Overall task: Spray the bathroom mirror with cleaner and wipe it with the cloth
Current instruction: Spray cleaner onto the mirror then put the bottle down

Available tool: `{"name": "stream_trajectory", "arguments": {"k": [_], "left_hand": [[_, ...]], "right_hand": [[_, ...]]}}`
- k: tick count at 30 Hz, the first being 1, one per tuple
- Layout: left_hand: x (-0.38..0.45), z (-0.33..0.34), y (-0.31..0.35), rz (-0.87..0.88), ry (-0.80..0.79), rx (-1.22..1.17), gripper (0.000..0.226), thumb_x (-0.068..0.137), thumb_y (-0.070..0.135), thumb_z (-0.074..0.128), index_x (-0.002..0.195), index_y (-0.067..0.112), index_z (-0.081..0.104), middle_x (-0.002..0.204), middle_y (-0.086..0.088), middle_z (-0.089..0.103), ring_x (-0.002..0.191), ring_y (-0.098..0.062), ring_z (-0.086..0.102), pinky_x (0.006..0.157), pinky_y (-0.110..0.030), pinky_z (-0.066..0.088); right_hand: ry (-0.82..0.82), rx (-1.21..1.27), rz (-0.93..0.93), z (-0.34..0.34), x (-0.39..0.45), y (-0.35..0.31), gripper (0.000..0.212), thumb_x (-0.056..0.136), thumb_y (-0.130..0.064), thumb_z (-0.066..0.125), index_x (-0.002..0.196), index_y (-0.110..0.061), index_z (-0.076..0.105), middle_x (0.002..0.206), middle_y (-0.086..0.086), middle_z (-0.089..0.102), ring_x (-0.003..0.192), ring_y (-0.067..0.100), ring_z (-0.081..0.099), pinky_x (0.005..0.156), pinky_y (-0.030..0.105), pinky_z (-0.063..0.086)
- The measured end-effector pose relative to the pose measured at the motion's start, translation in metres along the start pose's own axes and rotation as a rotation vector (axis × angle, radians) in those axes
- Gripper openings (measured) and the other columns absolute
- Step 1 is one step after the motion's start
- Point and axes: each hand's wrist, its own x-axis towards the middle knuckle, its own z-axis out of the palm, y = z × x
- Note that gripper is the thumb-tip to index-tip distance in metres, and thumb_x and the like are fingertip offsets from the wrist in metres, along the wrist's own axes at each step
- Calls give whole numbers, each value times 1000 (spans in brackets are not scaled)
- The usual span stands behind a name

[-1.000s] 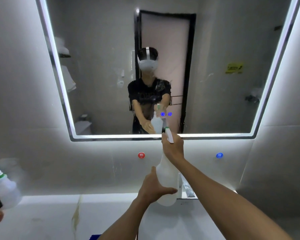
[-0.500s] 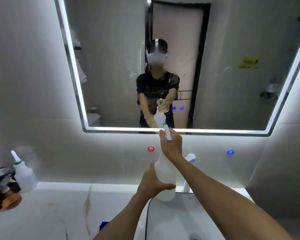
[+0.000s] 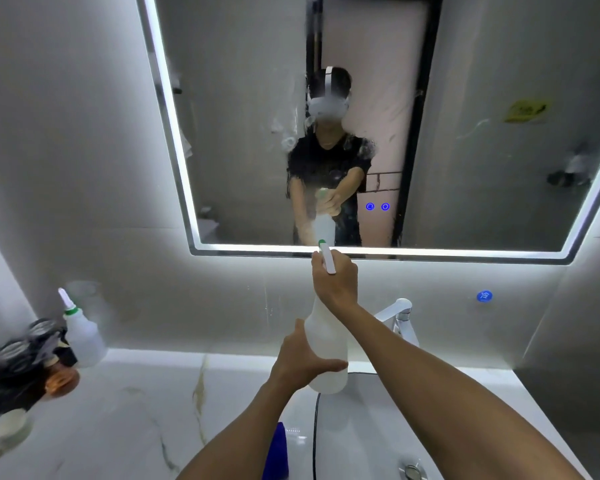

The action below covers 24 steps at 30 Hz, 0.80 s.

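Note:
A white spray bottle [image 3: 326, 344] with a green-tipped nozzle is held upright in front of the lit mirror [image 3: 482, 168], nozzle aimed at the glass. My right hand [image 3: 336, 282] grips its neck and trigger. My left hand [image 3: 302, 362] cups the lower body of the bottle. Wet spray marks and streaks cover the middle of the mirror around my reflection. A blue cloth [image 3: 276, 452] lies at the sink's left edge, partly hidden by my left forearm.
A chrome faucet [image 3: 400, 320] stands behind my right forearm over the white sink [image 3: 368, 445]. A second white bottle [image 3: 82, 330] and dark toiletries [image 3: 28, 365] sit at the counter's left end. A blue button [image 3: 484, 296] is on the wall.
The view has tilted down and shifted, showing more of the counter and sink. More wet spray marks show on the glass. Both hands keep their hold on the bottle.

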Motion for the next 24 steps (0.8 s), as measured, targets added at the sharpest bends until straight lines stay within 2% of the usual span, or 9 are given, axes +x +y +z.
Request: {"name": "stream_trajectory", "arguments": {"k": [4, 7, 14, 17, 21, 24], "left_hand": [[-5, -5, -5, -1, 5, 4, 101, 46, 61, 86, 128, 29, 36, 116, 10, 55, 104, -14, 57, 81, -23, 54], [-7, -11, -6, 3, 7, 6, 100, 48, 58, 88, 128, 29, 36, 115, 9, 54, 104, -13, 56, 81, -23, 54], [-11, -21, -7, -13, 44, -21, 99, 53, 50, 91, 131, 25, 35, 119, 6, 54, 106, -14, 55, 82, -22, 52], [-14, -31, -12, -28, 57, -12, 99, 51, 49, 91, 129, 24, 36, 118, 4, 55, 106, -16, 55, 83, -26, 54], [-18, -41, -19, -59, 48, 19, 99, 49, 54, 89, 128, 28, 36, 114, 10, 53, 104, -13, 55, 79, -22, 51], [-21, -45, -23, -75, 52, 38, 101, 48, 59, 87, 129, 31, 35, 114, 12, 53, 103, -10, 56, 76, -18, 48]], "right_hand": [[-4, -34, 9, 6, -6, -2, 38, 95, -30, 48, 68, -5, 57, 59, 4, 55, 61, 29, 58, 61, 45, 54], [-21, -48, 12, 9, -9, -7, 35, 97, -30, 48, 68, -10, 55, 62, 3, 55, 64, 28, 59, 61, 43, 52], [-41, -22, -86, 23, -12, -17, 30, 99, -27, 52, 78, -7, 62, 65, 3, 59, 63, 23, 60, 62, 44, 56], [-48, 9, -75, 30, -15, -20, 30, 99, -25, 53, 78, -5, 61, 65, 3, 57, 60, 17, 55, 58, 37, 50], [-80, 37, -64, 33, -20, -24, 25, 100, -20, 52, 76, -11, 55, 64, -2, 52, 58, 10, 49, 52, 21, 35], [-96, 50, -48, 40, -23, -24, 27, 98, -20, 51, 72, -14, 52, 64, 0, 53, 59, 14, 51, 53, 24, 35]]}}
